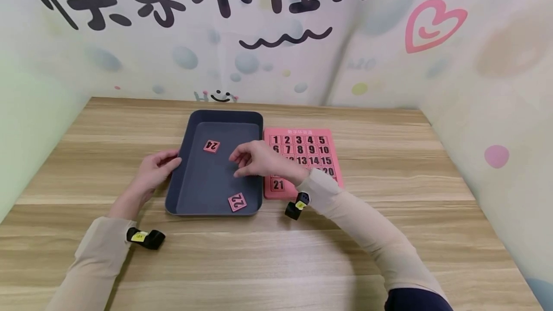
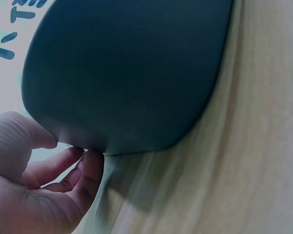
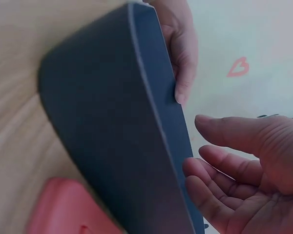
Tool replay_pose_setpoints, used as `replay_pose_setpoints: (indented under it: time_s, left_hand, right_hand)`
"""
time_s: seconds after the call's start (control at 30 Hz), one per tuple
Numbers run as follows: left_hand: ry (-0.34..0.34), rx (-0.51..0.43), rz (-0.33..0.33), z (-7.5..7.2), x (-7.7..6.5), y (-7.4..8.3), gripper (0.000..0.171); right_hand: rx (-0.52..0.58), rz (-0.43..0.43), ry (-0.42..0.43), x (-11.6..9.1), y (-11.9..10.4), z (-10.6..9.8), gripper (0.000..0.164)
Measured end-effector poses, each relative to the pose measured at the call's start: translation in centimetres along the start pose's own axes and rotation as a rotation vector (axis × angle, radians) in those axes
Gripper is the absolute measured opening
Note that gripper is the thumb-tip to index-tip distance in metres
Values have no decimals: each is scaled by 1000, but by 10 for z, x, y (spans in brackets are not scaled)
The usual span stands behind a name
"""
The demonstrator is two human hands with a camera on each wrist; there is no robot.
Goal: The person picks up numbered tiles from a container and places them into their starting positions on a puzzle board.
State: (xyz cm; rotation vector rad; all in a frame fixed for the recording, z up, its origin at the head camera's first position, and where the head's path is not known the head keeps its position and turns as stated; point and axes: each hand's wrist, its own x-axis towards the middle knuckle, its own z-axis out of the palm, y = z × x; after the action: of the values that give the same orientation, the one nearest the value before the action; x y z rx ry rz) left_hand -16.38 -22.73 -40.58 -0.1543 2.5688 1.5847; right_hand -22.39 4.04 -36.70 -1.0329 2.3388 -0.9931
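A dark blue-grey tray (image 1: 203, 186) lies on the table with two pink number tiles in it: tile 24 (image 1: 211, 146) towards the back and tile 22 (image 1: 237, 202) near the front right corner. My left hand (image 1: 152, 173) pinches the tray's left rim between thumb and fingers, seen closely in the left wrist view. Over the right half of the tray hovers my right hand (image 1: 255, 158), its fingers loosely bent, thumb apart, nothing visible between them. Right of the tray lies a pink number board (image 1: 302, 196) filled with numbered tiles; my right hand and wrist cover part of its rows.
The wooden table (image 1: 259, 263) runs back to a printed wall (image 1: 302, 71) with black lettering and a heart. Side walls stand to the left and right. A small black camera is strapped to each wrist, over beige sleeves.
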Motion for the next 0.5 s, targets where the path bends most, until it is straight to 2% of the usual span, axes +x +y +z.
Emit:
replay_pose_setpoints:
  time_s: [0.3,0.5]
  left_hand:
    - [3,-4,-11,0,-1,-1,52]
    - [3,-12,-3,0,-1,-1,51]
  right_hand:
    - [-27,-81,-108,-13,2,16,34]
    - [-122,-117,-179,-21,-1,23,33]
